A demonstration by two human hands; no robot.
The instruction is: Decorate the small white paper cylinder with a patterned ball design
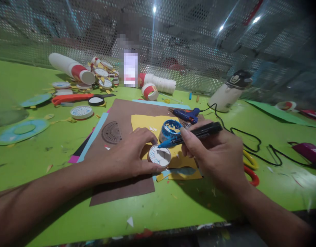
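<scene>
Between thumb and fingers, my left hand (pixel 127 151) grips a small round white disc (pixel 161 158) marked with dark lines and blue dots in some sections. My right hand (pixel 217 154) holds a blue marker (pixel 178 138) with a black rear end, its tip at the disc's upper edge. Just behind the disc stands a small blue-rimmed jar (pixel 170 127). Yellow paper (pixel 139 120) lies beneath, on top of a brown sheet (pixel 116 187). Part of the disc's left edge is hidden by my fingers.
A blue glue gun (pixel 187 115) with a black cord lies behind the jar. Orange-handled scissors (pixel 72 98), decorated discs (pixel 82 112) and stacked paper cups (pixel 70 68) spread to the left. A white bottle (pixel 228 91) stands back right. Red scissor handles (pixel 252 176) show beside my right wrist.
</scene>
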